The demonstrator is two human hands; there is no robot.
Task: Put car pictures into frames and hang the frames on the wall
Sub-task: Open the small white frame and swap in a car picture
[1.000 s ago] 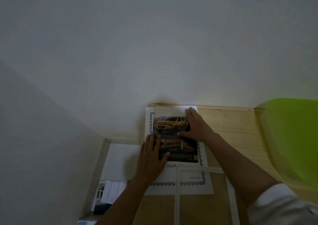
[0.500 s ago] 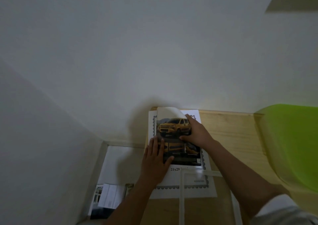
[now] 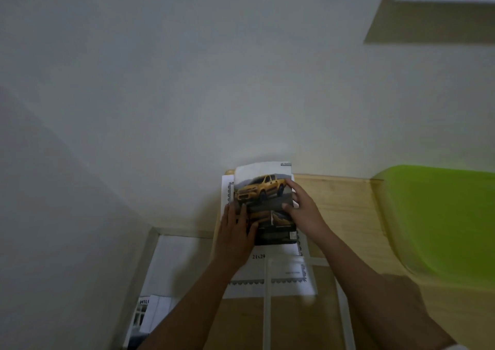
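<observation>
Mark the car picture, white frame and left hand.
car picture (image 3: 261,189): head view, on the yellow pickup's body.
white frame (image 3: 266,309): head view, on its left bar.
left hand (image 3: 235,234): head view, on the hand's back.

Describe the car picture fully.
The car picture is a glossy print: yellow pickup on top, more yellow car shots below, dark strip at bottom. Its white top edge curls up by the wall. It lies on a bordered sheet. Left hand presses its left side; right hand pinches its right edge.
</observation>
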